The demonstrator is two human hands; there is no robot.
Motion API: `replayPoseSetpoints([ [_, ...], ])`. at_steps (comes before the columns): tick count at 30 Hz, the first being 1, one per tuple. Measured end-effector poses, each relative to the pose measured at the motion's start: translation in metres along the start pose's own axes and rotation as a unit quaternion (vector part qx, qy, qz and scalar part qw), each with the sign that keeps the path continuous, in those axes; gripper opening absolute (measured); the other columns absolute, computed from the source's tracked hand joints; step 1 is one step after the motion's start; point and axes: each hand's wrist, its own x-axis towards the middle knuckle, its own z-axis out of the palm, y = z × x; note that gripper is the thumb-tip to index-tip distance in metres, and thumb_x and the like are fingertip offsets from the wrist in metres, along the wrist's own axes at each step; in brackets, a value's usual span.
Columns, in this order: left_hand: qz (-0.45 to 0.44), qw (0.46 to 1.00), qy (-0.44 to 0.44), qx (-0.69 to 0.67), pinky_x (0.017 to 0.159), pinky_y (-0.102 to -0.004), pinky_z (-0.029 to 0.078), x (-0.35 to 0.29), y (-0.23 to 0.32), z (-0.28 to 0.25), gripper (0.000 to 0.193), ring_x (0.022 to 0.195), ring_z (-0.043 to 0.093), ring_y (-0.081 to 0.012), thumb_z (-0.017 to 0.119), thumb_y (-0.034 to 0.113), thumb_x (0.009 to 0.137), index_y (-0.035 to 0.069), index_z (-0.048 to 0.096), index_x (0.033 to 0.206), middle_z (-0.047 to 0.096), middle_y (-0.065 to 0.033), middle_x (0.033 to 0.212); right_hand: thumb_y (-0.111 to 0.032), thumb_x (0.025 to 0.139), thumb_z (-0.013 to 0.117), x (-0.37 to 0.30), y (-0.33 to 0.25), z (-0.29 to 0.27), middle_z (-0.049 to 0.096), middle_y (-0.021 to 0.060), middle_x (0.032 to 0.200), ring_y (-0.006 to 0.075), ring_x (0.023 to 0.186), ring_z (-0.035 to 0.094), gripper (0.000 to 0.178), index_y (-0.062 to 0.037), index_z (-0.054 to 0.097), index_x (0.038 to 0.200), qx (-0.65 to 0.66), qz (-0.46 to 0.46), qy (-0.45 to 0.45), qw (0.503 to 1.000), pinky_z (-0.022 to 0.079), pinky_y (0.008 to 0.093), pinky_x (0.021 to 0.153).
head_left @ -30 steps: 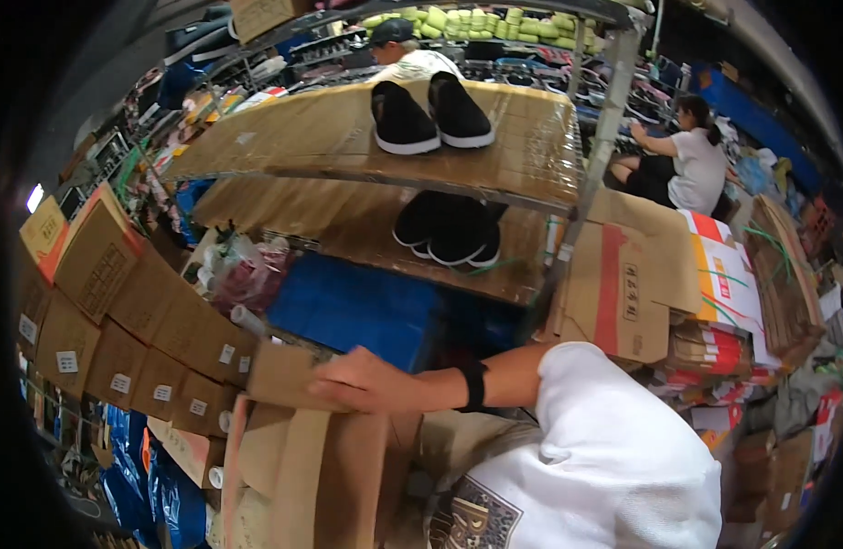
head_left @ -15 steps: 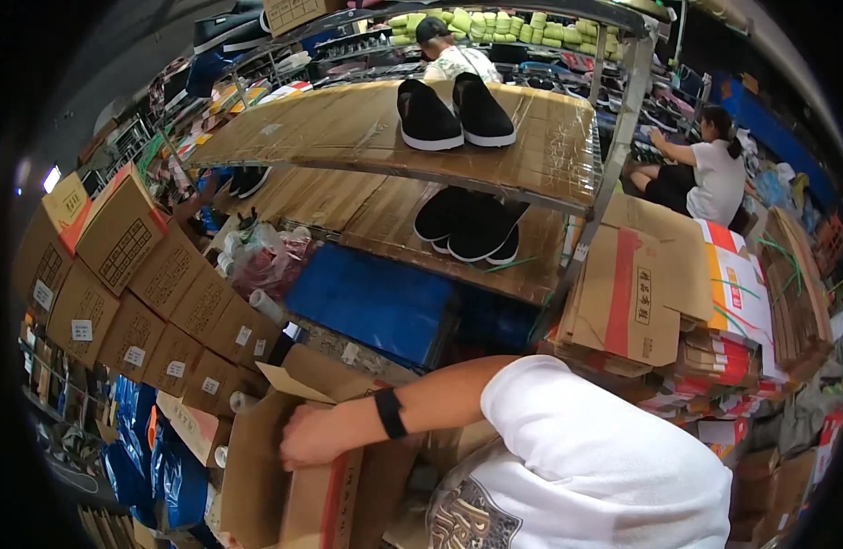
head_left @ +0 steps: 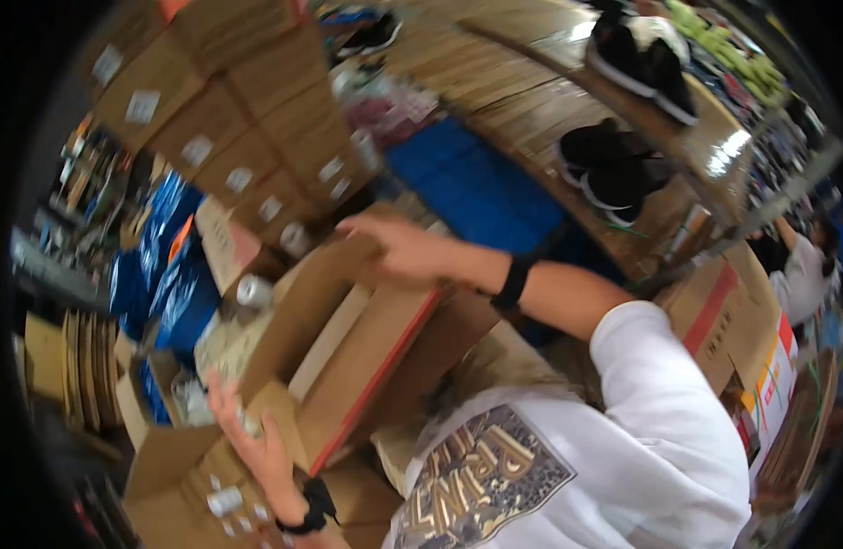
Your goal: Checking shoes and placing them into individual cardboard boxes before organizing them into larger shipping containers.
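Observation:
An open cardboard box (head_left: 375, 361) with a red stripe stands tilted in front of me, its flaps up. At its far end my right hand (head_left: 398, 249), blurred, is closed over the edge of the cardboard, a black band round that wrist. Beside the box's near left flap is my left hand (head_left: 255, 444), open with fingers spread and pointing up, holding nothing; a black strap circles its wrist. Below the left hand lies another open carton (head_left: 179, 480) with small white pieces on it.
Stacked cartons (head_left: 229, 119) rise at the far left. Blue plastic bags (head_left: 161, 284) and a white roll (head_left: 254, 292) sit left of the box. Black slip-on shoes (head_left: 613, 169) rest on a shelf rack (head_left: 522, 114). Flattened cartons (head_left: 714, 320) lie right; a person (head_left: 805, 274) sits beyond.
My view has swung left and down, and the box appears turned. My right hand has moved to its far end. The left hand has come into view, open.

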Motion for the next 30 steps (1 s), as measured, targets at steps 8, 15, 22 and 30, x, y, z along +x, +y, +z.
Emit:
replayPoseSetpoints([
  [8, -0.087, 0.969, -0.171, 0.158, 0.11, -0.0484, 0.037, 0.017, 0.032, -0.014, 0.057, 0.118, 0.059, -0.0343, 0.072, 0.014, 0.082, 0.01, 0.053, 0.136, 0.065, -0.0159, 0.123, -0.019, 0.082, 0.07, 0.012, -0.045, -0.022, 0.054, 0.0156, 0.137, 0.0284, 0.129, 0.05, 0.067, -0.0036, 0.046, 0.143, 0.041, 0.094, -0.175, 0.979, 0.039, 0.0359, 0.11],
  [15, -0.084, 0.952, -0.259, -0.139, 0.107, -0.039, 0.041, 0.048, 0.028, -0.063, 0.081, 0.128, 0.054, -0.0285, 0.074, 0.024, 0.084, -0.004, 0.033, 0.149, 0.046, -0.0215, 0.148, -0.004, 0.079, 0.072, -0.016, -0.109, -0.044, 0.061, 0.0115, 0.116, 0.0291, 0.105, 0.064, 0.053, -0.0068, 0.058, 0.13, -0.2, -0.401, 0.077, 0.89, 0.055, 0.0309, 0.088],
  [22, -0.056, 0.98, -0.19, 0.022, 0.066, -0.0311, 0.048, 0.009, 0.017, -0.027, 0.018, 0.069, 0.06, -0.02, 0.061, 0.008, 0.093, 0.0, 0.061, 0.11, 0.066, -0.0091, 0.085, -0.024, 0.08, 0.077, -0.115, -0.036, -0.161, 0.059, 0.0236, 0.123, 0.0386, 0.118, 0.057, 0.059, 0.0017, 0.055, 0.127, -0.389, 0.126, 0.33, 0.851, 0.046, 0.045, 0.103],
  [30, 0.093, 0.947, -0.184, 0.247, 0.059, -0.0449, 0.048, -0.008, 0.009, 0.052, 0.009, 0.075, 0.066, -0.0329, 0.064, 0.01, 0.089, 0.009, 0.061, 0.098, 0.067, -0.0094, 0.085, -0.073, 0.084, 0.056, -0.195, 0.084, -0.306, 0.053, 0.0254, 0.141, 0.039, 0.135, 0.047, 0.096, 0.0024, 0.046, 0.142, -0.486, 0.435, 0.341, 0.677, 0.041, 0.0441, 0.109],
])
